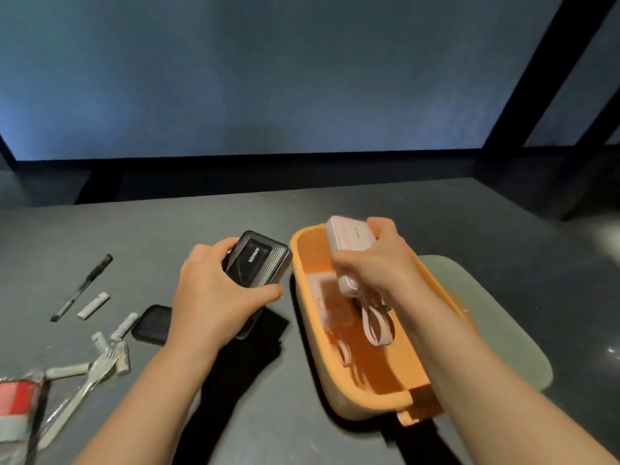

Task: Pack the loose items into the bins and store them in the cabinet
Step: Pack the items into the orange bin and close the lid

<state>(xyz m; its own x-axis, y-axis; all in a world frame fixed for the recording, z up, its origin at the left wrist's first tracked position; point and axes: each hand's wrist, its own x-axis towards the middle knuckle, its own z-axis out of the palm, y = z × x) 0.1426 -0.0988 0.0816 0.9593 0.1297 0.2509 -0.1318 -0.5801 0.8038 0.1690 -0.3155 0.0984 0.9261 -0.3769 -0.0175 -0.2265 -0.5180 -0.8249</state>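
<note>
the step in hand is, i think, the packing of power banks into the orange bin [339, 394]. the right hand [379, 266] grasps a pink power bank [349, 243] and holds it tilted above the far part of the bin, with its strap [377, 325] hanging down inside. under this hand another pink power bank [323, 297] already lies on the floor of the bin. the left hand [214, 290] is wrapped around a black power bank [260, 263], just left of the bin's rim and lifted a little from the table [335, 206].

the next move probably asks to lower the pink one beside the one that is already inside, then to bring the black one over the rim. the space in the bin is narrow, so the hanging strap may catch.

to the left of the left hand more loose items wait: a black pen [82, 286], some white batteries [94, 305], a small black case [152, 323] near the wrist, and metal tools [90, 374] i cannot name surely. to the right of the right arm a pale lid or mat [496, 330] lies under the bin. no cabinet is in view.
</note>
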